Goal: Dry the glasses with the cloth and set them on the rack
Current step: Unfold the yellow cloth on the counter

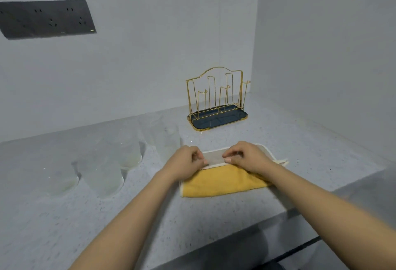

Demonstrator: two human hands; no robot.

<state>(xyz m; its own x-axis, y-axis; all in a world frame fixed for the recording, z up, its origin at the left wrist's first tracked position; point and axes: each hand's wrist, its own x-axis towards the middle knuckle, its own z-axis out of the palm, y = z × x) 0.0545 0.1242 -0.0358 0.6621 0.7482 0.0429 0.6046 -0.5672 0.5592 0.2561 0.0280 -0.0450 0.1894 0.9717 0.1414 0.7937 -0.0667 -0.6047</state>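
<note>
The grey speckled desk carries everything, and it meets two pale walls in a corner. On the left wall there is a dark socket panel. The clear glasses stand in a group on the left part of the desk, mouth down I think, though they are blurred and hard to count. The gold wire rack with its dark blue tray stands in the corner behind, with no glass on its pegs, so I judge that the drying is not yet begun. The cloth, yellow on one side and grey on the other with a pale border, lies flat just in front of me, between the glasses and the desk edge. My left hand and my right hand both pinch its folded far edge with curled fingers, probably to lift or open the cloth for the first glass.
</note>
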